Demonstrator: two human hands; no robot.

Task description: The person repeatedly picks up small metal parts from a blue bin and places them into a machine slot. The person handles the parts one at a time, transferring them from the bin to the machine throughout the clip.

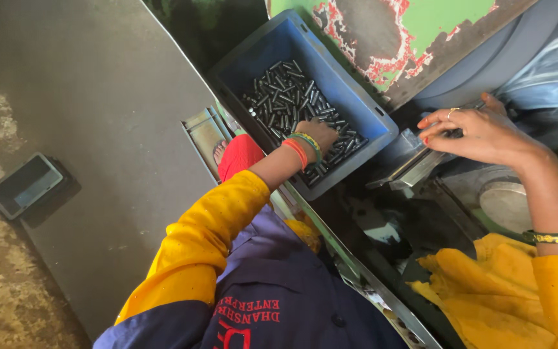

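The left hand [318, 134] reaches down into the blue plastic bin [356, 97], its fingers curled among the dark metal pins [285, 97] that lie loose across the bin floor; whether a pin is actually gripped cannot be told, since the fingertips are buried in the pile. The right hand [479, 136] rests at the metal guide channel [414, 165] of the machine, to the right of the bin, fingers pinched on a small dark part, probably one pin.

Hazards, as judged:
- The pins are round and loosely heaped. A partial grip may drop one outside the bin.
- The right-hand fingers lie close to the machine feed. Bangles at both wrists could snag on metal edges.
- The bin sits tilted against the frame. A hard push could shift it.

Markings: a green panel [434, 29] with flaking red paint stands at far right, unlabelled. A flat grey rectangular case [26, 184] lies on the floor at left.
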